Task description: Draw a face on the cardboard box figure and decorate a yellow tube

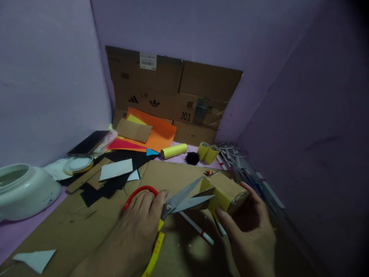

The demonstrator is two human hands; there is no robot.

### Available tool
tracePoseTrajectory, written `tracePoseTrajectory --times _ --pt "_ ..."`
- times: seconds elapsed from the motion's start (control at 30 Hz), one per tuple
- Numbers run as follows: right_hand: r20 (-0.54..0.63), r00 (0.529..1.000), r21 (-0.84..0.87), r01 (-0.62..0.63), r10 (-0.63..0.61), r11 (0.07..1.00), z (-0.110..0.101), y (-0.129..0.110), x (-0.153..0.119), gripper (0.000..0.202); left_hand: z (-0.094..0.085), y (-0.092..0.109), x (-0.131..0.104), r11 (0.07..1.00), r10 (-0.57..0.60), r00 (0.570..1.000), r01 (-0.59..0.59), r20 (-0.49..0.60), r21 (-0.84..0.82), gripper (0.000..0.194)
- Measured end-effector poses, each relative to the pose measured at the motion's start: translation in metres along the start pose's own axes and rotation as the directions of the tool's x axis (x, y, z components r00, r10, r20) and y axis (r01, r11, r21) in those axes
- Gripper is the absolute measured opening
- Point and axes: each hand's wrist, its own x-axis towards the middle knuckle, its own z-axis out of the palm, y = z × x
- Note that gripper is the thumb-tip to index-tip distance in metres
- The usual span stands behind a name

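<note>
My left hand (141, 227) is closed around a pair of scissors (181, 200) with a red upper handle loop. A yellow strip with small red marks curves down below that hand; I cannot tell whether it belongs to the handle. The blades stand apart and point right, their tips beside a small cardboard box (227, 184) partly covered with yellow paper. My right hand (252, 231) grips this box by its right end, thumb in front, above the cardboard sheet (98, 234). A white stick with a red band (198, 229) lies beneath the blades.
A yellow paper roll (174, 151), a black ball (192, 158) and yellow tubes (211, 154) lie behind. Coloured paper (161, 132) and cardboard scraps (134, 130) are further back. At left stand a white pot (25, 196) and a phone-like dark slab (89, 142). Walls enclose both sides.
</note>
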Motion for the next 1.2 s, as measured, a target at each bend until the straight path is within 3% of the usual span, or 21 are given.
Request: tracePoseTrajectory --times 0.3,0.73,0.97,1.2 --pt "0.022 1.000 -0.003 -0.001 0.001 1.000 -0.0036 0.0031 -0.0002 0.072 -0.0056 0.0064 -0.0002 0.993 -0.090 0.977 0.102 0.194 -0.054 0.053" --pt "0.011 1.000 0.005 -0.021 0.021 1.000 -0.0022 0.0024 -0.0011 0.073 -0.0039 0.0060 -0.0028 0.994 -0.025 0.986 0.043 0.163 -0.105 0.057" --pt "0.006 0.999 0.020 -0.033 0.033 0.999 -0.0013 0.0016 -0.0006 0.073 -0.0026 0.0049 -0.0016 0.992 -0.049 0.981 0.069 0.186 -0.103 0.052" --pt "-0.003 1.000 -0.014 0.031 -0.031 0.999 -0.0027 0.0013 0.0001 0.070 -0.0018 0.0029 -0.0013 0.990 -0.069 0.974 0.095 0.218 -0.109 0.052"
